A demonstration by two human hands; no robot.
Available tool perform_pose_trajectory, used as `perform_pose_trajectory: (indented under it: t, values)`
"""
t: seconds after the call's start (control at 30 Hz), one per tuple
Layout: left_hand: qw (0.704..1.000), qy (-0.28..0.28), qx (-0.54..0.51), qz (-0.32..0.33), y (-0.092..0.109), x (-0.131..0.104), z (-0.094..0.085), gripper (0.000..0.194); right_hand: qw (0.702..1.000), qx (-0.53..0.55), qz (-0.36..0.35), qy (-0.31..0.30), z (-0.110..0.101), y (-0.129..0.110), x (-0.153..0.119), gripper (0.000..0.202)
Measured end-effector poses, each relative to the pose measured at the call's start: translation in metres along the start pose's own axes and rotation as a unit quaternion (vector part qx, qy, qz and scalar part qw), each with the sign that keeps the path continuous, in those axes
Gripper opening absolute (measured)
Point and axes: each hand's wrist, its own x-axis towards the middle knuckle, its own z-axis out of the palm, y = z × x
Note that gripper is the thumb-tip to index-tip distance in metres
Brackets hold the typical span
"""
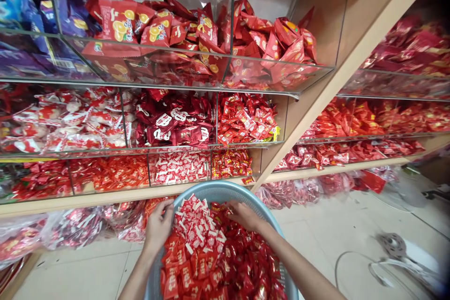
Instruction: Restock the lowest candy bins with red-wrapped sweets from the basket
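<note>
A blue-grey plastic basket (279, 225) stands in front of the shelves, filled with wrapped sweets. Inside it are small white-and-red sweets (200, 229) at the back left, orange-red packets (186, 269) at the front left and dark red shiny sweets (246, 262) on the right. My left hand (160, 225) is at the basket's left rim, fingers curled by the white-and-red sweets; what they hold, if anything, is hidden. My right hand (244, 215) reaches over the back right of the basket, its fingertips among the red sweets, and its grip cannot be made out.
Glass-fronted shelves (168, 147) of sorted sweets rise beyond the basket, with a slanting wooden post (316, 89) at right. Plastic bags (75, 227) of sweets lie under the lowest shelf. A white cable (355, 255) and a blurred device (393, 245) are on the tiled floor at right.
</note>
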Motion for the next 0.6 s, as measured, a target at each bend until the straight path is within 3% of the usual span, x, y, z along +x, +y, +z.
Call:
perform_pose_trajectory:
  t: [0.27,0.47,0.6]
  values:
    - [1.0,0.004,0.008,0.012,0.0,0.001,0.0,0.032,0.997,-0.004,0.032,-0.07,-0.003,0.006,-0.003,0.025]
    - [1.0,0.007,0.013,0.011,0.0,0.0,0.0,0.031,0.988,-0.123,0.087,-0.039,0.008,-0.001,-0.003,0.034]
    - [1.0,0.008,0.005,0.006,0.0,0.0,0.0,0.032,0.979,-0.173,0.097,-0.035,0.0,-0.011,-0.006,0.039]
